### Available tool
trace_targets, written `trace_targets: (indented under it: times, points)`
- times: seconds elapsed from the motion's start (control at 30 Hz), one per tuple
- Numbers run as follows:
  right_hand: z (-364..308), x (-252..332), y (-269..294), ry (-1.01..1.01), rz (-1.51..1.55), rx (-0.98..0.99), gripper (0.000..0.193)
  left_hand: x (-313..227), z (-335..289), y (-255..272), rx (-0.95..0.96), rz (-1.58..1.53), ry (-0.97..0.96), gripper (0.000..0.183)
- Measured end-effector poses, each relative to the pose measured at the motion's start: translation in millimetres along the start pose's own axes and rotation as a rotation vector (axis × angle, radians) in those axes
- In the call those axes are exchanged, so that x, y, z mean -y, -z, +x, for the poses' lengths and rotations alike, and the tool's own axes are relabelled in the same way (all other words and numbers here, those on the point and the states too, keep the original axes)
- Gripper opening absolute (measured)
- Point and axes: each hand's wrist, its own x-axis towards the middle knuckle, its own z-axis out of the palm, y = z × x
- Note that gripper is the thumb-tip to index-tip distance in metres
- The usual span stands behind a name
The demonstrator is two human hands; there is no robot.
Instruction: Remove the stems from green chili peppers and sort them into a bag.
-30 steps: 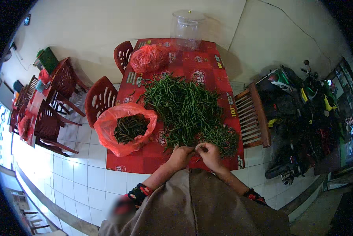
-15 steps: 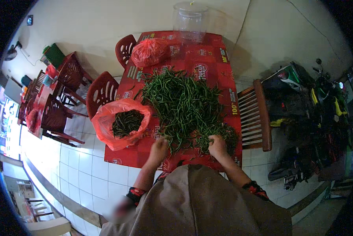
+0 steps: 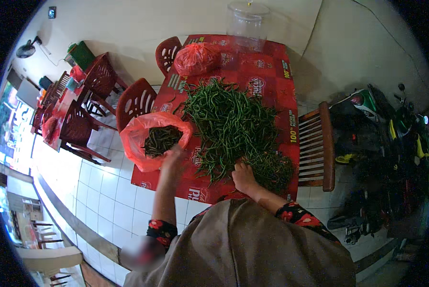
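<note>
A large heap of long green chillies covers the middle of the table. At its near right lies a smaller, finer heap that looks like chilli stems. My right hand rests at the near edge between them, fingers curled in; what they hold, if anything, is hidden. On the left stands an open red plastic bag with dark green chillies inside. My left hand, smeared by motion, is at the bag's near right rim; its fingers cannot be made out.
The table has a red printed cover. A closed red plastic bag and a clear lidded container stand at its far end. Red plastic chairs line the left, a wooden slatted chair the right, with motorbikes beyond.
My left hand has gone from the near edge of the chillies leftward to the open bag. My right hand has shifted left, off the stem heap. The whole view has shifted slightly.
</note>
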Motion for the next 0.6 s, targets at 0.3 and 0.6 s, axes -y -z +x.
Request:
trace_targets:
  times: [0.3, 0.6]
  points:
    - [-24.0, -6.2, 45.6, -0.336, 0.972, 0.200, 0.017, 84.6, -53.6, -72.9, 0.344, 0.795, 0.227, 0.036]
    - [-48.3, -13.1, 77.0, -0.331, 1.044, -0.049, 0.015, 93.7, -51.2, -110.3, 0.257, 0.598, 0.246, 0.026]
